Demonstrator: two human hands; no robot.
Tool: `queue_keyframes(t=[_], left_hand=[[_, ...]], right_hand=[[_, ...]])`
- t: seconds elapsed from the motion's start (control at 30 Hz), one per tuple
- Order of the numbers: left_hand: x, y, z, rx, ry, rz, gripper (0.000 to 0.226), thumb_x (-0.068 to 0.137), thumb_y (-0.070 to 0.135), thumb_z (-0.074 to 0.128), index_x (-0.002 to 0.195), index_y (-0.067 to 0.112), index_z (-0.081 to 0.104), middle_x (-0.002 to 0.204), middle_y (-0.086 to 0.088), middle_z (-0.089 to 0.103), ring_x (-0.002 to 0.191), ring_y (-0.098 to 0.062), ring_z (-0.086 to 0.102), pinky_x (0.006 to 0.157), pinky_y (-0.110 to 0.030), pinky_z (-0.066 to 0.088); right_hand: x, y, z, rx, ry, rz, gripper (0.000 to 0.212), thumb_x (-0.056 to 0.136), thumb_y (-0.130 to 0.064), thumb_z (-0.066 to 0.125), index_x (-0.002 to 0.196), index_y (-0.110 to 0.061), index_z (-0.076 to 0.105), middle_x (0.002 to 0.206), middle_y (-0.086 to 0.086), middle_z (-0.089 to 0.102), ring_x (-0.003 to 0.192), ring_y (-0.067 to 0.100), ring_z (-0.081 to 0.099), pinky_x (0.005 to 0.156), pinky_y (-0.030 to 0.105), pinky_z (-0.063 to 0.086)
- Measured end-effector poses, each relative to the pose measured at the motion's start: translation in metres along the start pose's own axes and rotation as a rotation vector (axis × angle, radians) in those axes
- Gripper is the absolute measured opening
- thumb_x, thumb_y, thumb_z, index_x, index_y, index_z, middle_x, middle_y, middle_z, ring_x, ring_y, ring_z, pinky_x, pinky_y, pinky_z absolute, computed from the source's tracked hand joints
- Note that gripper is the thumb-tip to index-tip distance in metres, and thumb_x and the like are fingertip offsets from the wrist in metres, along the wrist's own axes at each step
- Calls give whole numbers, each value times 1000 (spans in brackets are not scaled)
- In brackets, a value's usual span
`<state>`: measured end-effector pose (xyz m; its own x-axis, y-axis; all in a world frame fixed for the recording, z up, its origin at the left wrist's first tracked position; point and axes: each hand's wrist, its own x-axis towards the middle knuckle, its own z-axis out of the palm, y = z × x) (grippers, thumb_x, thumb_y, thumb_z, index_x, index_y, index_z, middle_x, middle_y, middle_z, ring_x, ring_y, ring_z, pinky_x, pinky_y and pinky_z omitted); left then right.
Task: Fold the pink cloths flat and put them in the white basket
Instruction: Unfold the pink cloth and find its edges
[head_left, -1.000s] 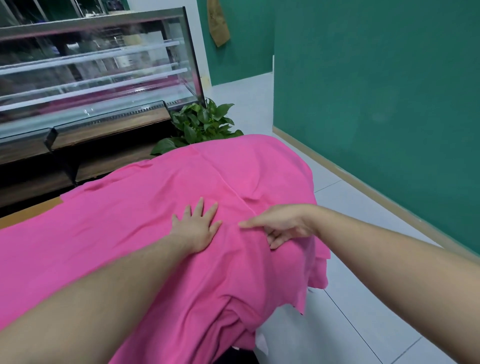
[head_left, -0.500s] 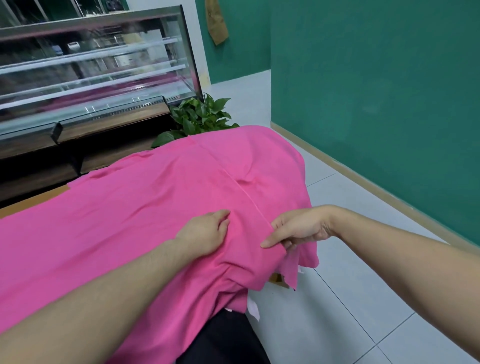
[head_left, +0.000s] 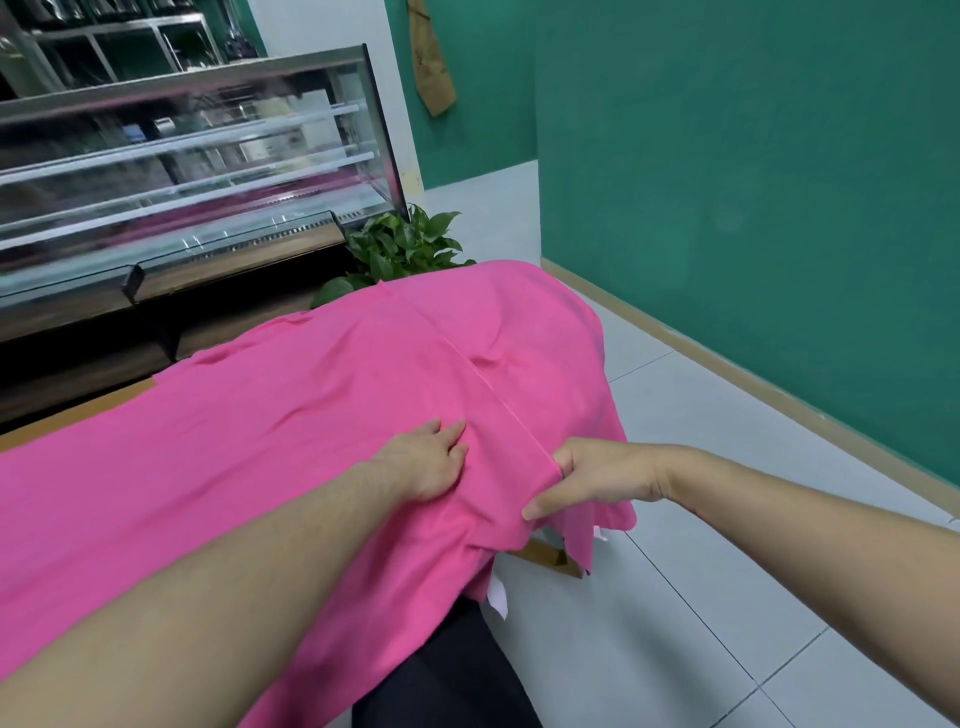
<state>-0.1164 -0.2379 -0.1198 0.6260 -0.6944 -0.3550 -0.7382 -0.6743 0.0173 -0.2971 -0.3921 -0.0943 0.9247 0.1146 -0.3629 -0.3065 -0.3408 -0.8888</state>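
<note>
A large pink cloth (head_left: 270, 415) lies spread over a table and hangs off its right end. My left hand (head_left: 423, 460) rests on the cloth near the middle, fingers bent and pressing into the fabric. My right hand (head_left: 592, 480) pinches a folded edge of the pink cloth near the table's right end, thumb on top and fingers underneath. A raised seam runs from that pinch up across the cloth. No white basket is in view.
A glass display case (head_left: 182, 171) stands behind the table, with a green potted plant (head_left: 400, 249) at its right end. A green wall (head_left: 753, 182) runs along the right. Pale floor tiles (head_left: 701, 597) lie to the right. A brown table corner (head_left: 550, 558) shows under the hanging cloth.
My left hand went from flat with spread fingers to bent fingers bunching the cloth. My right hand closed on the cloth's edge and drew it up, uncovering the table corner.
</note>
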Motion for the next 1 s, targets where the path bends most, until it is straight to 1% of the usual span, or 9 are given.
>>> queue_keyframes(t=[0.13,0.27,0.33,0.47,0.57,0.7,0.8,0.87,1.0], left_hand=[[3,-1,6,76,-19,-39,55,107,40,19,158,24,9,163,-17,12,149,-34,19,121,-43,19],[-10,11,4,195,197,-16,42,103,35,30,142,23,41,137,-9,42,118,-34,52,92,-46,47],[-10,16,7,130,191,11,43,104,34,26,141,18,42,133,-11,49,113,-37,57,92,-46,49],[-3,22,9,73,114,-12,54,106,38,15,155,16,25,154,-13,38,137,-34,43,112,-44,36],[-3,22,13,69,59,-53,59,104,48,9,158,25,9,166,-7,10,149,-30,23,120,-45,22],[-11,15,29,25,23,-159,61,95,68,3,152,49,-10,162,18,-16,151,-36,-5,117,-66,1],[-13,14,35,-32,71,-165,61,92,72,2,149,54,-12,161,20,-19,151,-33,-14,111,-73,-8],[-12,13,37,-58,83,-152,61,93,71,4,150,54,-9,162,19,-17,151,-32,-14,111,-73,-9],[-10,12,34,-102,211,-60,58,99,63,14,154,48,5,165,13,-4,153,-23,-4,113,-71,-3]], right_hand=[[-3,-4,3,115,121,-104,10,92,-13,68,93,-19,76,98,0,76,90,11,72,81,22,54],[-9,-11,1,152,184,-149,11,97,-18,61,98,-17,71,98,0,76,88,11,71,78,22,55],[-15,-16,-1,131,164,-145,15,99,-19,57,92,-18,70,92,-3,75,83,9,71,74,20,54],[-26,-16,-11,88,194,-129,31,101,-20,55,71,-21,64,68,-13,68,63,0,64,63,14,49],[-29,-2,-21,-16,235,-77,27,98,-31,59,79,-12,60,72,-6,64,66,6,62,75,24,55],[-28,25,-25,-64,220,68,23,97,-25,60,78,-13,63,75,0,68,71,18,65,81,32,57],[-24,32,-22,-41,184,138,22,94,-24,60,74,-15,60,74,4,67,68,23,65,85,39,57],[-19,31,-22,-32,185,178,27,90,-37,69,79,-15,58,75,5,64,67,24,63,76,36,58],[-11,26,-19,-83,219,232,48,78,-60,74,83,-17,53,77,11,54,62,27,60,75,44,61]])
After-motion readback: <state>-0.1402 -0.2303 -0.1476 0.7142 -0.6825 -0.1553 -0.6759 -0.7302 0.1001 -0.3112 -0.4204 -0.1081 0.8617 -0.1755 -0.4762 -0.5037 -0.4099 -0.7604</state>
